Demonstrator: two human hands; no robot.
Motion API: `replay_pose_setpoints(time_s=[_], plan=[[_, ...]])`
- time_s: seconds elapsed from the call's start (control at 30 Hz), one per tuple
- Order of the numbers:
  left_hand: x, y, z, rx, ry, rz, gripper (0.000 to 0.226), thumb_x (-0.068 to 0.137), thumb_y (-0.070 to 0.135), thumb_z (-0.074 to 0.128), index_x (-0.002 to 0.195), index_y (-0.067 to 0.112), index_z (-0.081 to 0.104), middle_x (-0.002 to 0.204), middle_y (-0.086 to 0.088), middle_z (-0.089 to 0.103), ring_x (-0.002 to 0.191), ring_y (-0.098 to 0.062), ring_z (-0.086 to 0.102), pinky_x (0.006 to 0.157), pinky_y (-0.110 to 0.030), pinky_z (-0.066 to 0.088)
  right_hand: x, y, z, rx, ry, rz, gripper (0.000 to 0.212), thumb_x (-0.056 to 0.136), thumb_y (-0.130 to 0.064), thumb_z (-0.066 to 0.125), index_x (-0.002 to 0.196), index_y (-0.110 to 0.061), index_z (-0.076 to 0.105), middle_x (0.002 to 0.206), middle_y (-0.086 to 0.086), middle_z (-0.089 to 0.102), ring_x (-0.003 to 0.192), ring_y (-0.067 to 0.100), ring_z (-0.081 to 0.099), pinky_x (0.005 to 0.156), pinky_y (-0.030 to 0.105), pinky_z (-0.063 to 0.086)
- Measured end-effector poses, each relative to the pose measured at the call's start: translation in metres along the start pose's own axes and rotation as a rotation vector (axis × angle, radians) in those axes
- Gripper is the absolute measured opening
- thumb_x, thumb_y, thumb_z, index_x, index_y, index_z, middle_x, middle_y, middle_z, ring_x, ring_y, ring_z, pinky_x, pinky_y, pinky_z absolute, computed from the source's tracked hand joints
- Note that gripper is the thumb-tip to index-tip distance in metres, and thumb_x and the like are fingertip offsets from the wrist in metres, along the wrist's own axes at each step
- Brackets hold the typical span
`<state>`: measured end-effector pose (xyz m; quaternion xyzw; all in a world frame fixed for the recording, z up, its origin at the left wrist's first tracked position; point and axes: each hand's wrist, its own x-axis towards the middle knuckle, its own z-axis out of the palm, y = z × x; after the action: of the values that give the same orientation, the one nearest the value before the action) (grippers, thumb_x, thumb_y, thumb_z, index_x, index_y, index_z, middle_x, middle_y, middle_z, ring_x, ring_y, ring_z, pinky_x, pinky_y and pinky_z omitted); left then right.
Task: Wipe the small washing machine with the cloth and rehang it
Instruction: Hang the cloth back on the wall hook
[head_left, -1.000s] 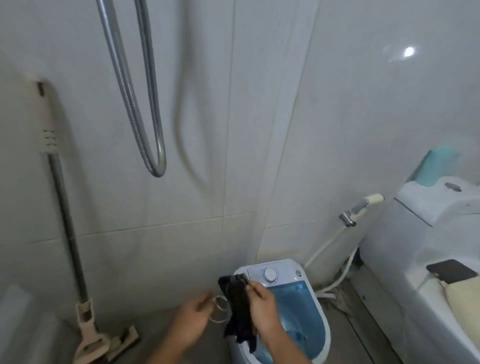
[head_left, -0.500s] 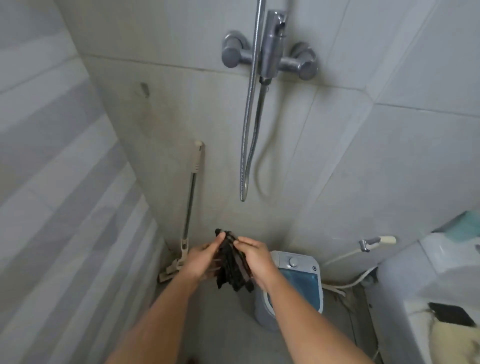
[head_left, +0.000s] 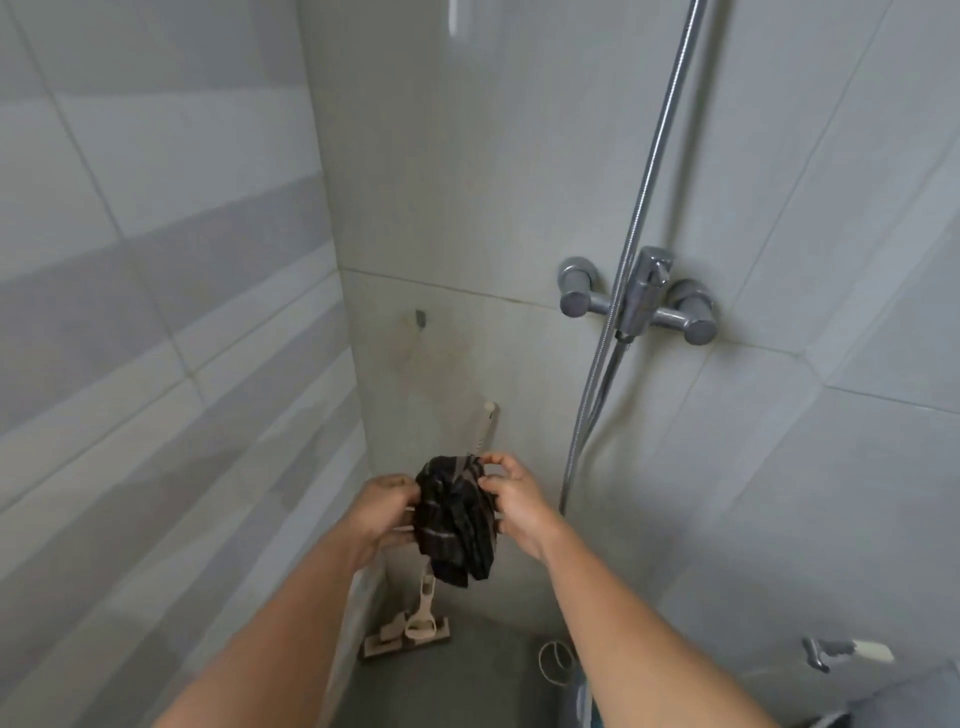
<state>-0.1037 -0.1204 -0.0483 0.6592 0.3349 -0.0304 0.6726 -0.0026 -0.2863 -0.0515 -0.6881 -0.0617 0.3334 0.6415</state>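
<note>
A dark striped cloth (head_left: 457, 519) hangs bunched between both hands in front of the tiled wall. My left hand (head_left: 387, 512) grips its left side. On the right, my right hand (head_left: 511, 501) pinches its top edge with thumb and fingers. A small metal hook (head_left: 420, 318) sticks out of the wall above the cloth, with stains below it. Only a blue sliver of the small washing machine (head_left: 584, 701) shows at the bottom edge, mostly hidden by my right forearm.
A beige mop (head_left: 415, 618) leans against the wall behind the cloth. The shower mixer (head_left: 641, 299) and its metal hose (head_left: 597, 395) hang to the right. A bidet sprayer (head_left: 844, 652) sits on the wall at lower right. A white ring (head_left: 556, 662) lies on the grey floor.
The view has swung up and to the left, away from the washing machine. Both hands have lifted the cloth higher, toward the wall below the hook.
</note>
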Motion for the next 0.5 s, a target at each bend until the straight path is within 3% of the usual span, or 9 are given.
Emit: replay_pose_setpoints(time_s=[0.07,0.13,0.23,0.3,0.37,0.43,0.5], plan=[[0.01,0.022,-0.014,0.021,0.06,0.041,0.03,0.098,0.002,0.047,0.072,0.014,0.056,0.079,-0.014,0.063,0.078,-0.027,0.062,0.074,-0.034,0.053,0.018,-0.023,0.011,-0.054,0.017,-0.089,0.031,0.097,0.005,0.045,0.097,-0.021,0.061,0.087,0.007,0.067,0.074,0.018,0.061,0.057,0.024,0.046],[0.019,0.047,-0.024,0.018,0.135,0.074,0.032,0.098,0.006,0.043,0.07,0.014,0.054,0.072,-0.011,0.057,0.069,-0.025,0.055,0.07,-0.033,0.046,0.035,-0.044,0.019,-0.091,0.019,-0.171,0.037,0.092,0.007,0.048,0.088,-0.027,0.063,0.088,0.007,0.068,0.071,0.017,0.061,0.055,0.024,0.046],[0.03,0.083,-0.038,-0.115,0.131,0.1,0.03,0.095,0.022,0.05,0.066,0.015,0.056,0.063,-0.011,0.058,0.063,-0.027,0.058,0.072,-0.037,0.045,0.056,-0.077,0.028,-0.108,0.008,-0.265,0.039,0.087,0.014,0.05,0.09,-0.02,0.069,0.089,0.006,0.073,0.072,0.018,0.066,0.057,0.024,0.049],[0.043,0.103,-0.051,-0.064,0.079,0.191,0.023,0.086,0.033,0.063,0.075,0.012,0.065,0.076,-0.014,0.067,0.075,-0.028,0.066,0.079,-0.04,0.049,0.072,-0.099,0.031,-0.12,0.011,-0.316,0.046,0.086,0.019,0.047,0.085,-0.019,0.071,0.091,0.008,0.074,0.079,0.019,0.068,0.064,0.024,0.053],[0.058,0.12,-0.062,0.131,0.067,0.312,0.016,0.089,0.031,0.073,0.09,0.014,0.071,0.093,-0.013,0.074,0.09,-0.029,0.071,0.086,-0.04,0.052,0.089,-0.12,0.033,-0.152,0.016,-0.368,0.051,0.083,0.022,0.043,0.078,-0.018,0.073,0.094,0.011,0.075,0.087,0.021,0.07,0.075,0.023,0.056],[0.073,0.138,-0.07,0.278,0.124,0.397,0.006,0.097,0.023,0.072,0.095,0.018,0.072,0.096,-0.01,0.075,0.093,-0.026,0.071,0.084,-0.036,0.053,0.103,-0.14,0.034,-0.215,0.044,-0.386,0.042,0.083,0.01,0.049,0.07,-0.018,0.077,0.089,0.007,0.078,0.089,0.019,0.072,0.084,0.028,0.058],[0.09,0.155,-0.074,0.369,0.188,0.466,0.007,0.099,0.022,0.07,0.094,0.017,0.07,0.094,-0.008,0.073,0.092,-0.025,0.07,0.078,-0.032,0.051,0.119,-0.153,0.035,-0.333,0.073,-0.42,0.021,0.083,-0.016,0.068,0.064,-0.022,0.077,0.072,-0.008,0.076,0.076,0.009,0.071,0.077,0.029,0.058]])
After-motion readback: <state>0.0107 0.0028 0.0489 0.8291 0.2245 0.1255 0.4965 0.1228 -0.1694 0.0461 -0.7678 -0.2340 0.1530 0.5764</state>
